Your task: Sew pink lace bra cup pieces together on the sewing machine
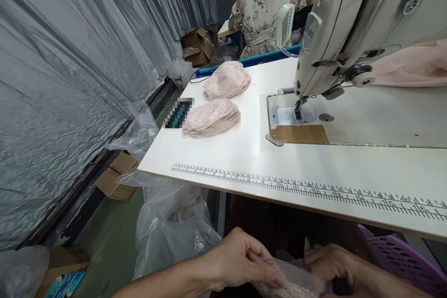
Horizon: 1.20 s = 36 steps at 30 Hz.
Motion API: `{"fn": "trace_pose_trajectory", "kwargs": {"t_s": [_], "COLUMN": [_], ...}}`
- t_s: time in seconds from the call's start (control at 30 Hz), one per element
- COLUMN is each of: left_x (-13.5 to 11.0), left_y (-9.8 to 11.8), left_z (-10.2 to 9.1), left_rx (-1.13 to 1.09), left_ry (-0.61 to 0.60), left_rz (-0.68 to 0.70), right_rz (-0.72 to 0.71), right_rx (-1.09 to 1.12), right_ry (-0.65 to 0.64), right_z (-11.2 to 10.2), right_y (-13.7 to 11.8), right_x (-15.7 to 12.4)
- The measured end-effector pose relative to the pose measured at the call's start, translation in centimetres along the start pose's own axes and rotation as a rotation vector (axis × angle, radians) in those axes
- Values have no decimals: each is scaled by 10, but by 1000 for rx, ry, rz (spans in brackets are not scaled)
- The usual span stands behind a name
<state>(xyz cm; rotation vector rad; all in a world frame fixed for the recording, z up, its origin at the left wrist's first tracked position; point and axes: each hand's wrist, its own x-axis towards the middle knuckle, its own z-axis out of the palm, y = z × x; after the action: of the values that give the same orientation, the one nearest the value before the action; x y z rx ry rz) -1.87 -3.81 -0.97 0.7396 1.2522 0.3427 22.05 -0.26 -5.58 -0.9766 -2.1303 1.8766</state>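
In front of the table edge, low in the head view, my left hand (246, 263) pinches a pale lace piece (296, 290) between thumb and fingers. A see-through whitish layer lies over or beside the lace; whether it is mesh or plastic I cannot tell. My right hand (333, 263) is curled at the other side of this piece, gripping it, with its fingertips partly hidden. Up on the white table (254, 158) lie two piles of pale pink lace pieces, a rear pile (226, 79) and a front pile (213, 118).
A sewing machine (324, 42) stands on the table's right, with pink fabric (415, 65) behind it. Clear plastic bags (171, 228) hang below the left edge. A purple basket (401, 260) is at lower right. Cardboard boxes (117, 177) sit on the floor. A person (267, 9) sits beyond.
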Motion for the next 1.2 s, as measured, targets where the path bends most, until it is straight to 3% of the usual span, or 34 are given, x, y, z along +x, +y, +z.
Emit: {"fn": "trace_pose_trajectory", "kwargs": {"t_s": [0.23,0.43,0.53,0.63,0.73,0.97,1.2], "left_x": [-2,-7,-10,-8,-1,8,7], "left_y": [1,2,5,12,17,11,3], "left_z": [-8,-14,-18,-16,-11,-13,-19], "left_rx": [-58,-70,-58,90,219,69,28], "left_ry": [-11,-5,-87,-180,-198,-277,-251], "left_rz": [17,24,3,-3,7,4,-19], "right_rz": [47,50,34,30,28,106,127], "right_rx": [28,31,62,81,62,-7,-42], "right_ry": [-78,-44,-103,-155,-171,-185,-179], "right_z": [-6,-4,-4,-2,-1,-10,-6], "right_y": [-39,-40,-44,-46,-44,-36,-32], "right_x": [2,5,8,14,18,11,15]}}
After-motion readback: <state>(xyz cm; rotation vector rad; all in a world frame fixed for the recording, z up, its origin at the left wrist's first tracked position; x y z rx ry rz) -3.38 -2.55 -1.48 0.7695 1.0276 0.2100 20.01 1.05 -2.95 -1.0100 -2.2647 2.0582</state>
